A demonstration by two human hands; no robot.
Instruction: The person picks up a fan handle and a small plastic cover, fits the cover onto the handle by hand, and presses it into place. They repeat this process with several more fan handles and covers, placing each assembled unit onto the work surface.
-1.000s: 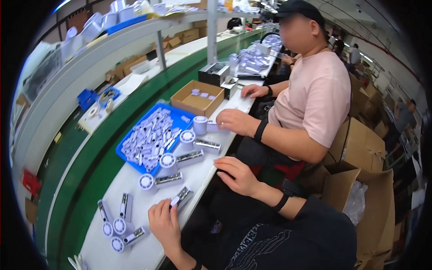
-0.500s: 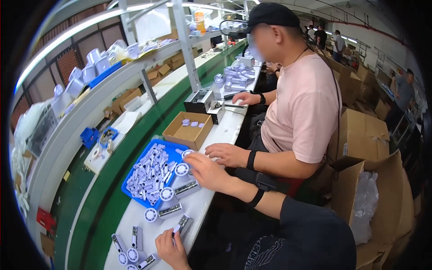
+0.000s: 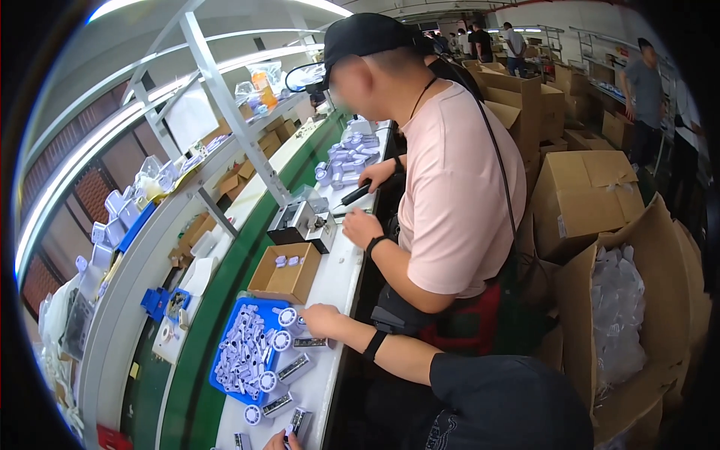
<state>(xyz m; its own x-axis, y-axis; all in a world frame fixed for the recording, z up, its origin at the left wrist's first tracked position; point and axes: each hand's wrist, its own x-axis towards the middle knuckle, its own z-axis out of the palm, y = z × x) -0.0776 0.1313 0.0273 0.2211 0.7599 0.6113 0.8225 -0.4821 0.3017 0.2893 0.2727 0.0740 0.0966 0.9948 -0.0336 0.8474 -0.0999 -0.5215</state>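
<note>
Lavender handheld fans lie in a row along the white bench, each with a round slotted head and an open handle showing a circuit board. My right hand [image 3: 322,321] is at the farthest fan [image 3: 289,319], fingers curled over its handle, which they mostly hide. My left hand [image 3: 282,441], cut off by the lower edge, pinches at the end of a nearer fan handle [image 3: 301,422]. Between them lie more fans, such as one with a bare board [image 3: 294,368]. Beside the row, a blue tray [image 3: 219,381] holds many small lavender handle parts.
A cardboard box [image 3: 302,281] with a few lavender pieces stands beyond the tray, before a black-and-silver device [image 3: 295,223]. A co-worker [image 3: 457,202] in pink sits close on the right, holding a black tool [image 3: 355,196]. Open cartons [image 3: 664,322] stand behind; a green belt [image 3: 196,349] runs left.
My view has turned to the right. My right hand has come down onto the farthest fan. My left hand stays at the same handle. The co-worker's hand now holds a black tool.
</note>
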